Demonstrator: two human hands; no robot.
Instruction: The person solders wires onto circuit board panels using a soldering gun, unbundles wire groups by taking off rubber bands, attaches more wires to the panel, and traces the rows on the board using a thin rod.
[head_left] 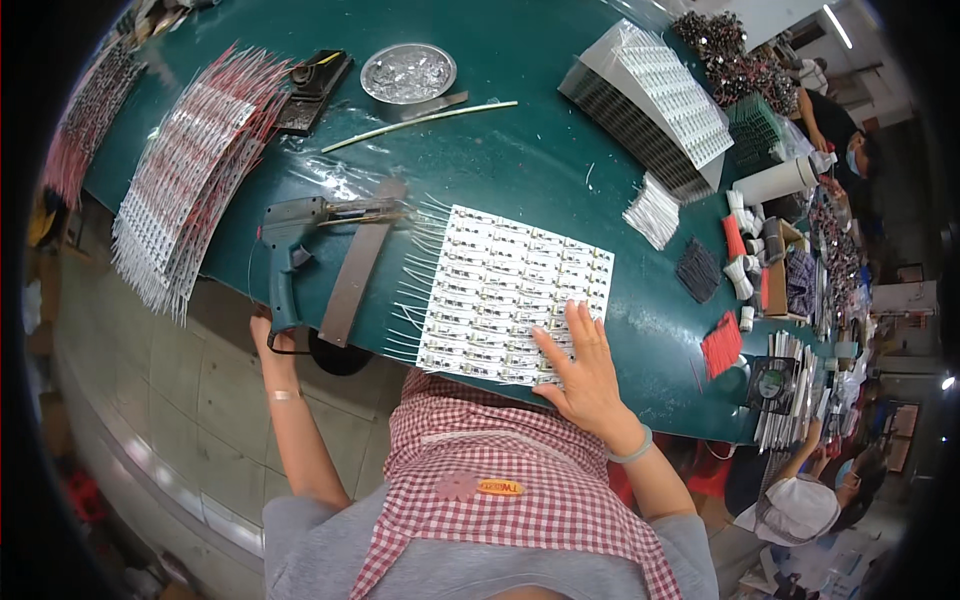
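one white circuit panel (505, 300), mid-frame; right hand (583, 372) spread on its lower right, gripping nothing. left hand (263, 328) apart, frame left, partly hidden; cannot tell its grip.

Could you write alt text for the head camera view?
A person's right hand rests, fingers spread, on a white circuit panel with thin wires along its left edge. Left of the panel, a dark green gun-shaped tool sits at the edge of the green table, the mostly hidden left hand near it.
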